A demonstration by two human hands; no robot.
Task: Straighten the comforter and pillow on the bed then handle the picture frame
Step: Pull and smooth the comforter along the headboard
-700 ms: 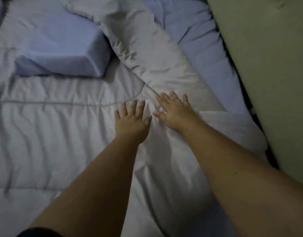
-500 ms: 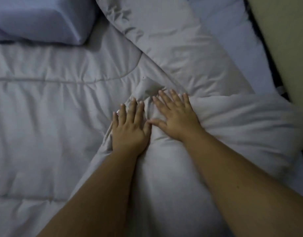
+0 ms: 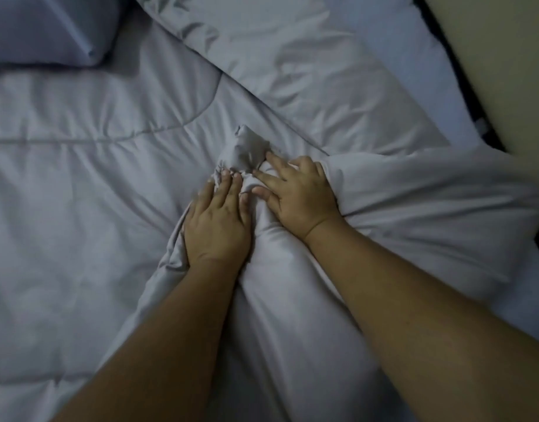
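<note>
Both my hands were down on the comforter (image 3: 79,208), side by side, palms pressing into it. Left hand (image 3: 216,226) lay flat, fingers together and extended, not closed on anything, just pushing the fabric. Right hand (image 3: 298,199) was spread, index and middle fingers reaching forward, the others curling into the cloth; loose, not a full grab as far as I could tell. A bunched knot of fabric (image 3: 245,150) stood up just ahead of my fingertips, touching both hands' tips. A thick ridge of comforter ran back between my forearms, and a puffed fold bulged just right of my right wrist. Beyond the knot, a folded-over flap (image 3: 292,71) ran diagonally away to the far right. Pillow (image 3: 42,28) sat well away, far ahead-left of my left hand, resting on the comforter, only its near corner in view. Wall (image 3: 506,71) was off to the far right, a dark gap between it and the bed edge. Lighting was dim.
</note>
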